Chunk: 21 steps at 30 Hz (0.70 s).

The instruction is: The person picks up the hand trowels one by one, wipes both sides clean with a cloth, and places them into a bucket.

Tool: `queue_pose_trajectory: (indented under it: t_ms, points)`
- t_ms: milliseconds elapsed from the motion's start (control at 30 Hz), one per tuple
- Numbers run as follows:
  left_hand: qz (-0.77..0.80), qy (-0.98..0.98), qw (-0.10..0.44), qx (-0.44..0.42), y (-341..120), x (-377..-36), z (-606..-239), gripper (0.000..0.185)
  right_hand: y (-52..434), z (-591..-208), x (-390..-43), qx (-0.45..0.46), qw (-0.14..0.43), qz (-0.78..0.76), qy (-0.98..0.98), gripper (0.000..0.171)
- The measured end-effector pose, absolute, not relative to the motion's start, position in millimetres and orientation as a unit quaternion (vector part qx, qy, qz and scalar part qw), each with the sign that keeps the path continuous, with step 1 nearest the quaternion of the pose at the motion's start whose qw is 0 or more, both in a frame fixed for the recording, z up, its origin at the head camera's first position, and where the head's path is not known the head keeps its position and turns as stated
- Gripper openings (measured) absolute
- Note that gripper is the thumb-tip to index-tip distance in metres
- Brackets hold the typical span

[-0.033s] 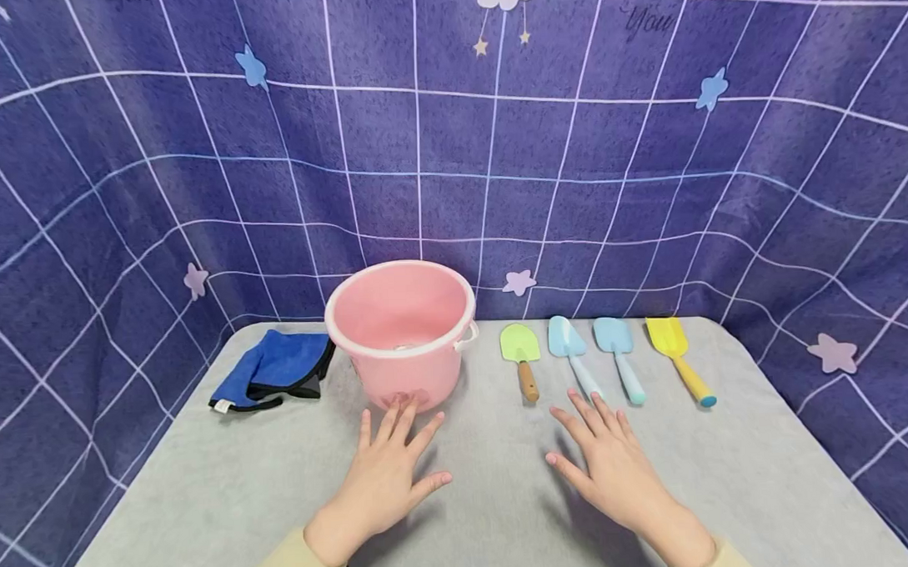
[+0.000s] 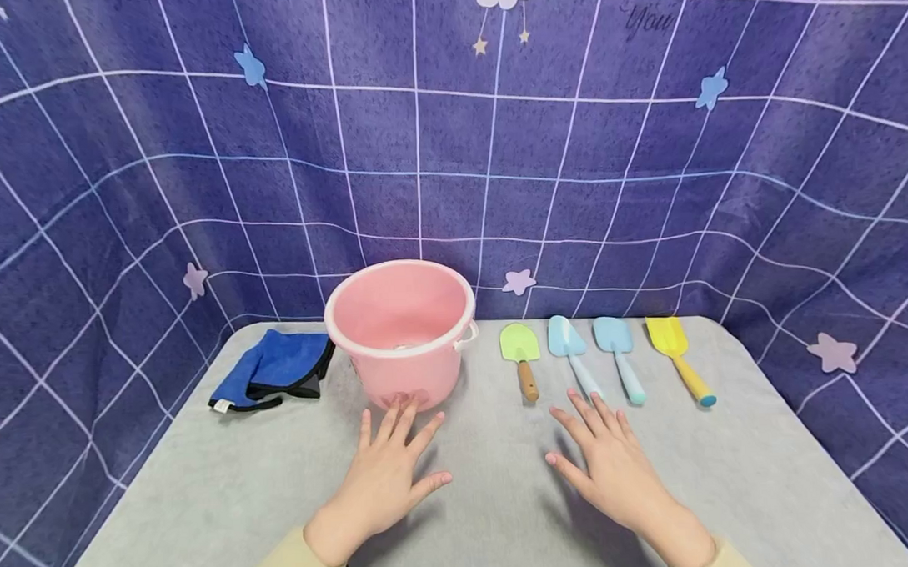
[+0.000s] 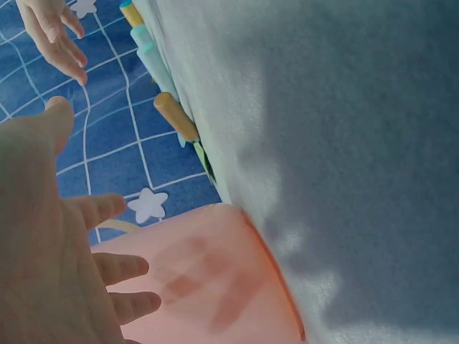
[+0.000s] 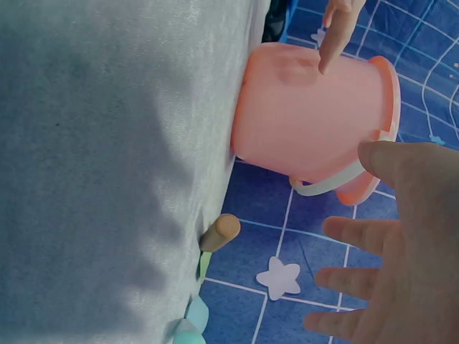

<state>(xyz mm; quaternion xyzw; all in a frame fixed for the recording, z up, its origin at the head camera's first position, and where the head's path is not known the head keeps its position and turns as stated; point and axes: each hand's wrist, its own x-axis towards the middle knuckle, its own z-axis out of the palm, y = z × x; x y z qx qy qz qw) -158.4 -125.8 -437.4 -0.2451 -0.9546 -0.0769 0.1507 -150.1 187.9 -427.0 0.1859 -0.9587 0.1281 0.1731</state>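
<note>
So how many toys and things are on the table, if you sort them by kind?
Shovels: 4, the green shovel, two light blue shovels and the yellow shovel
Buckets: 1, the pink bucket
Cloths: 1, the blue cloth
Total: 6

Glossy plastic bucket (image 2: 401, 331) – matt cloth table (image 2: 206, 492)

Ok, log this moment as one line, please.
left hand: open, by pink plastic bucket | right hand: open, near four toy shovels | folded blue cloth: untouched
</note>
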Motion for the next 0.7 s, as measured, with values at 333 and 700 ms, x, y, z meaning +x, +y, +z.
queue_pose_trajectory:
  t_ms: [333, 700]
  points:
    - [-0.085, -0.946, 0.153, -0.272, -127.0, -156.5, -429.7, 0.071, 187.6, -421.6, -153.7, 0.198, 0.190, 0.142, -0.951, 0.055]
    - [-0.096, -0.949, 0.173, -0.245, -144.6, -157.7, -400.6, 0.053, 189.0, -401.1, -179.7, 0.228, 0.191, 0.175, -0.939, 0.053]
